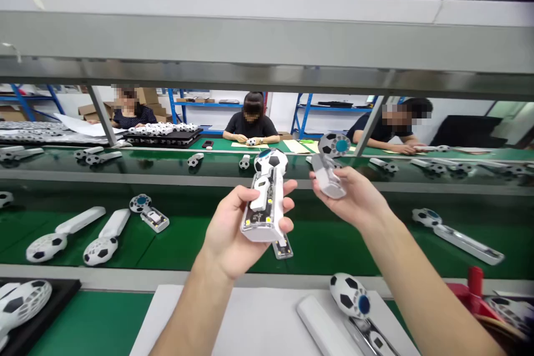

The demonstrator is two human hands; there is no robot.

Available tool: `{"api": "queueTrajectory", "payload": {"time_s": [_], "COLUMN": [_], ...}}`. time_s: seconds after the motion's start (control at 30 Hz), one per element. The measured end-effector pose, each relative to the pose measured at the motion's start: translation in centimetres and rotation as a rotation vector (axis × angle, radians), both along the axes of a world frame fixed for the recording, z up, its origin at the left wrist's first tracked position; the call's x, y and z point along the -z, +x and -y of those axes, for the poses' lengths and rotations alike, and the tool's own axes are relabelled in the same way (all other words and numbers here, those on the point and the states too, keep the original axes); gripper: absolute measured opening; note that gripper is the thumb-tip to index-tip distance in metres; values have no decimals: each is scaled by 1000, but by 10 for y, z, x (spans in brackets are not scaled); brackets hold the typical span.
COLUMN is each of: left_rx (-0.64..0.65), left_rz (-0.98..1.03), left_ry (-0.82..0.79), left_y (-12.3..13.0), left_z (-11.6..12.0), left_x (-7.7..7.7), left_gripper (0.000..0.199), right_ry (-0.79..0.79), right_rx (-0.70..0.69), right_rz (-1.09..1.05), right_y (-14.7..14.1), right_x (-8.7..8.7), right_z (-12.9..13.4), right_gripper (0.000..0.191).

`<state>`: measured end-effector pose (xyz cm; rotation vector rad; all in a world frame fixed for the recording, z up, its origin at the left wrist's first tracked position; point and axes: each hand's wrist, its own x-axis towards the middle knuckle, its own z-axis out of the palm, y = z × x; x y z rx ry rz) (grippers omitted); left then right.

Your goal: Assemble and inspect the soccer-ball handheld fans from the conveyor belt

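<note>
My left hand (233, 233) grips a white handheld fan body (263, 200) with a football-patterned head; its handle is open and the circuit board shows. My right hand (354, 200) holds a second part (329, 169), a short white handle piece topped by a football-patterned round cover with a blue centre. The two hands are raised side by side above the green conveyor belt (179, 245), a short gap between them. Below them, another football fan (349, 295) and a white handle cover (323, 328) lie on a white sheet (233, 317).
Several football fans and handle shells lie on the belt, such as the ones at left (67, 233) and right (456, 236). A black tray (50, 300) sits at lower left, a red tool (471, 289) at lower right. Three people work at the far bench. A metal shelf (267, 44) runs overhead.
</note>
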<state>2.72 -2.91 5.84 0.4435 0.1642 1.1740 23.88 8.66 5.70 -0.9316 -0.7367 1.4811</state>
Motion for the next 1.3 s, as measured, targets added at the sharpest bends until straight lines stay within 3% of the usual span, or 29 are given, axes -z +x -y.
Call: {"api": "queueTrajectory", "payload": {"time_s": [0.13, 0.33, 0.5, 0.7, 0.83, 1.07, 1.3], "left_rx": [32, -46, -72, -121, -117, -161, -172], "left_rz": [-10, -171, -305, -339, -398, -492, -500], "left_ry": [78, 273, 398, 370, 388, 424, 512], "left_y": [3, 9, 13, 18, 20, 21, 22], "left_z": [1, -2, -1, -2, -3, 1, -1], "left_x": [3, 13, 16, 19, 21, 18, 20], "left_gripper": [47, 44, 40, 30, 38, 48, 51], "right_ry": [22, 184, 237, 264, 278, 351, 306], "right_rx": [-92, -139, -139, -140, -106, -236, -252], "right_rz": [60, 181, 224, 212, 148, 92, 80], "right_y": [0, 11, 11, 12, 12, 14, 9], "right_x": [9, 18, 13, 12, 10, 10, 17], "right_z": [39, 58, 65, 70, 73, 68, 64], "right_gripper": [28, 24, 34, 43, 39, 71, 72]}}
